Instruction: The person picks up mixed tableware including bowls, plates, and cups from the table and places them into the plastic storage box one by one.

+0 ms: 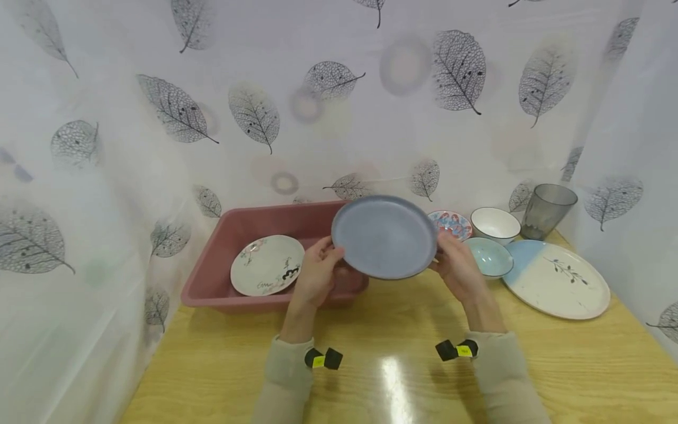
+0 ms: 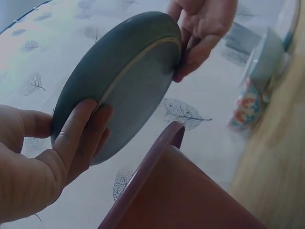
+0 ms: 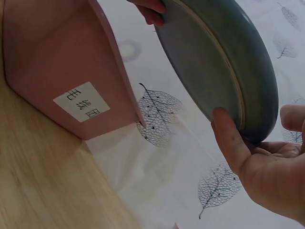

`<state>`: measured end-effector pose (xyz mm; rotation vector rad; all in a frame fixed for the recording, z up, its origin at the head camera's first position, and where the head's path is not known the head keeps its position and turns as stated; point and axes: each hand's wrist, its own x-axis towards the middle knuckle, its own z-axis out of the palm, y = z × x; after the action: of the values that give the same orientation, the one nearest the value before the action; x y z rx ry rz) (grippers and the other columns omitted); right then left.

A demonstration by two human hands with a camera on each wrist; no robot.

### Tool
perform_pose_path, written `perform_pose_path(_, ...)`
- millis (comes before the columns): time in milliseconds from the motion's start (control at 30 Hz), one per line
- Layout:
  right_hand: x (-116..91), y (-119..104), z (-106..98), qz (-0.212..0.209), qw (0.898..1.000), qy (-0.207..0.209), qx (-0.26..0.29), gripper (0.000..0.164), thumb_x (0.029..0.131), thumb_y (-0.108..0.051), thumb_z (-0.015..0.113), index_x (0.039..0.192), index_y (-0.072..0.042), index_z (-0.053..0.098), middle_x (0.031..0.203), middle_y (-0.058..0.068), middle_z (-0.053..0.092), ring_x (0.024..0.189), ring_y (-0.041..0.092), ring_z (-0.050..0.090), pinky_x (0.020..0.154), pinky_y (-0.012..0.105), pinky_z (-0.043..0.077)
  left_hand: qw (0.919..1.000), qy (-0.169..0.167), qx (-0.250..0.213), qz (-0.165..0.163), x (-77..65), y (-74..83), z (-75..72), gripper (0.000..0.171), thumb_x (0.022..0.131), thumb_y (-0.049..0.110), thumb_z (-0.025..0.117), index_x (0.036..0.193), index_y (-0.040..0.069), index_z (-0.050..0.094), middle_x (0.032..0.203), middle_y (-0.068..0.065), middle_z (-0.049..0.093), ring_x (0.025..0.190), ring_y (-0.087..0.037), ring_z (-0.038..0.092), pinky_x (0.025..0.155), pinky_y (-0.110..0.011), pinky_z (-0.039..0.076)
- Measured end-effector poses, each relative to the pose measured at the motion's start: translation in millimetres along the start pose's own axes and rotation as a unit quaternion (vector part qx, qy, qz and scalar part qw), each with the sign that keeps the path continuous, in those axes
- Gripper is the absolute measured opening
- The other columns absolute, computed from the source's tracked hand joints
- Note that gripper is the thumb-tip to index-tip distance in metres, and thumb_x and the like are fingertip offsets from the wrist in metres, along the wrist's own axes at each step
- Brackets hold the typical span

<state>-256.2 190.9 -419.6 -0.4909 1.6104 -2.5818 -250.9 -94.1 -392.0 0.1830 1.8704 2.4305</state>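
A round grey-blue plate [image 1: 385,237] is held up in the air, tilted, between both hands. My left hand [image 1: 315,274] grips its left rim, thumb on the upper face and fingers on the underside, as the left wrist view shows. On the opposite rim my right hand [image 1: 459,265] holds on, with fingertips [image 3: 224,121] against the plate's underside. Behind and left of the plate stands a dusty-red plastic basin [image 1: 212,274]; the plate hides part of its right end. Inside the basin leans a white plate [image 1: 267,265] with a floral and cartoon pattern.
On the right of the wooden table [image 1: 360,353] are a red-and-blue patterned bowl [image 1: 450,224], a white bowl [image 1: 495,224], a pale green bowl [image 1: 489,257], a tilted grey tumbler [image 1: 548,209] and a blue-and-white plate [image 1: 561,280]. A leaf-print curtain [image 1: 339,135] encloses the table. The basin bears a label [image 3: 82,102].
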Motion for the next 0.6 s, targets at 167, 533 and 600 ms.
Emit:
perform_pose_path(167, 6, 8, 6, 0.004, 1.000, -0.010, -0.025, 0.042, 0.109, -0.025, 0.036, 0.141, -0.004, 0.052, 0.116, -0.005, 0.066, 0.108, 0.010, 0.061, 0.086, 0.028, 0.054, 0.9997, 0.021, -0.002, 0.009, -0.3, 3.9, -3.6, 0.042, 0.099, -0.002, 0.050, 0.139, -0.010, 0.046, 0.113, -0.020, 0.065, 0.065, -0.007, 0.066, 0.042, -0.018, 0.044)
perform_pose_path(533, 15, 9, 21, 0.008, 1.000, 0.003, -0.013, 0.054, 0.109, -0.027, 0.036, 0.155, 0.001, 0.027, 0.120, -0.007, 0.065, 0.108, 0.009, 0.059, 0.084, 0.028, 0.053, 0.9976, 0.041, -0.049, 0.025, 2.4, 4.9, -8.9, 0.040, 0.097, -0.007, 0.046, 0.136, -0.017, 0.044, 0.105, -0.014, 0.065, 0.074, -0.010, 0.067, 0.054, -0.023, 0.055)
perform_pose_path(600, 16, 11, 23, 0.007, 1.000, 0.008, -0.006, 0.052, 0.109, -0.027, 0.034, 0.154, -0.001, 0.029, 0.119, -0.007, 0.064, 0.107, 0.009, 0.059, 0.082, 0.028, 0.053, 0.9972, 0.046, -0.056, 0.021, 2.8, 4.6, -9.2, 0.040, 0.097, -0.007, 0.047, 0.136, -0.017, 0.045, 0.105, -0.013, 0.065, 0.075, -0.010, 0.066, 0.053, -0.023, 0.055)
